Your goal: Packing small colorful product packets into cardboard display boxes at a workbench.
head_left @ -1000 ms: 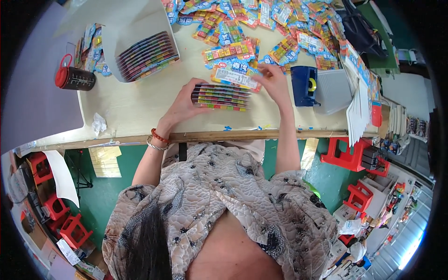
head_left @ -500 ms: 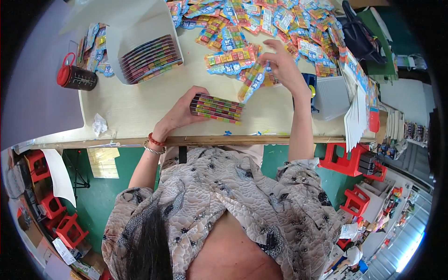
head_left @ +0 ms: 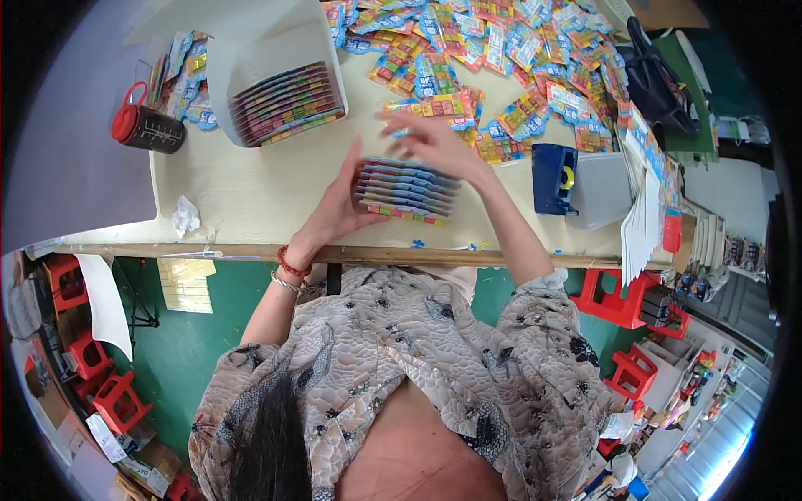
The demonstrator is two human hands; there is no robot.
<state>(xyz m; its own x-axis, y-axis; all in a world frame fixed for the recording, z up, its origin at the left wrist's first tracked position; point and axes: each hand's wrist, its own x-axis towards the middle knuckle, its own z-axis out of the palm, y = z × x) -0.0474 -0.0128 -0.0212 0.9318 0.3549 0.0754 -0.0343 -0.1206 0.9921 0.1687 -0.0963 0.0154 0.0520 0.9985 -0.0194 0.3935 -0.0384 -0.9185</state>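
My left hand (head_left: pixel 336 209) is closed round the left end of a stack of flat, colourful packets (head_left: pixel 407 190), held near the table's front edge. The packets lie one over another, blue edges showing above and a yellow and pink face at the bottom. Just above the stack is my right hand (head_left: pixel 434 149), blurred by motion, its fingers stretched out and apart toward the left; I see nothing in them. A white open box (head_left: pixel 276 42), up and left of my hands, holds a row of similar packets (head_left: pixel 288 104). Behind my right hand lie loose packets (head_left: pixel 522 117).
A dark bottle with a red lid (head_left: pixel 149 129) lies left of the box. A crumpled tissue (head_left: pixel 185 217) is near the front edge. To the right stand a blue tape dispenser (head_left: pixel 551 179), clear plastic sheets (head_left: pixel 600 188) and a black bag (head_left: pixel 656 79). Packets are heaped along the back.
My right hand has moved left from the loose packets to above the stack. The packet near its fingers is gone from that spot. The held stack has tilted, showing more blue edges.
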